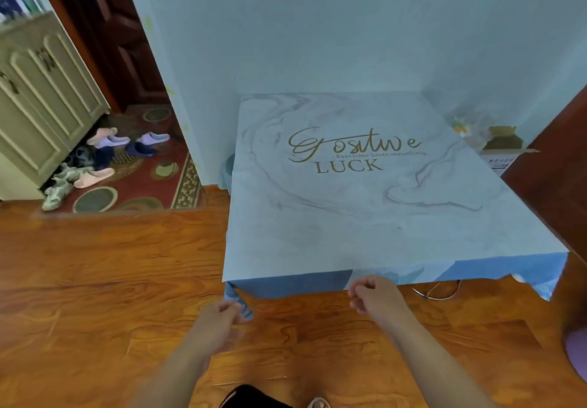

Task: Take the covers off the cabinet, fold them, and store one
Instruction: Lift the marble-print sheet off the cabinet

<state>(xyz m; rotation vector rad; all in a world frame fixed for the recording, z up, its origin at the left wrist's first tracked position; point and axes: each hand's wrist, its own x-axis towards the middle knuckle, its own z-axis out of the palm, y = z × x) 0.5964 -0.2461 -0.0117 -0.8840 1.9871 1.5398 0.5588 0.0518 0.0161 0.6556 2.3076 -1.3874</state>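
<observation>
While the cover [365,191] lies flat over the cabinet by the far wall, both hands reach to its near edge. It is pale blue with grey swirls and gold words, and its near edge hangs down over the front. Under it, a darker blue layer [508,269] shows along the front and at the right corner; I cannot tell if that is a second cover.

Left hand [219,315] has curled fingers and pinches the hanging corner of cloth [244,309] at the near left. Right hand [374,293] is curled too, just below the middle of the near edge, and seems to pinch the cloth there, but the blur makes this hard to see.

Wood floor [111,280] spreads to the left and near side. Far left, shoes [104,153] lie on a red rug [152,172] beside a cream cupboard [41,90]. A small open box [502,147] sits behind the cabinet on the right, next to a dark wood panel [552,160].
</observation>
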